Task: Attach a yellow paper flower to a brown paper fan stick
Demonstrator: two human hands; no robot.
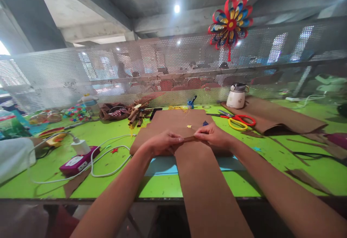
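Observation:
A long strip of brown kraft paper [206, 184] runs from the middle of the table over its front edge towards me. Its far end has a narrow folded edge. My left hand [165, 141] pinches the left end of that fold between thumb and fingers. At the right end, my right hand [210, 134] grips the same fold with its fingertips. Beneath both hands lies a larger brown paper sheet [179, 118], with a light blue sheet [161, 166] showing under it. A small dark blue piece [205, 123] and a pale yellow scrap lie just beyond my fingers.
Red and yellow scissors [238, 120] lie to the right, near a white thermos jug [235, 96] and more folded brown paper [282, 117]. On the left are a purple power strip [78, 160] and a looping white cable [93, 165]. A paper flower [230, 24] hangs ahead.

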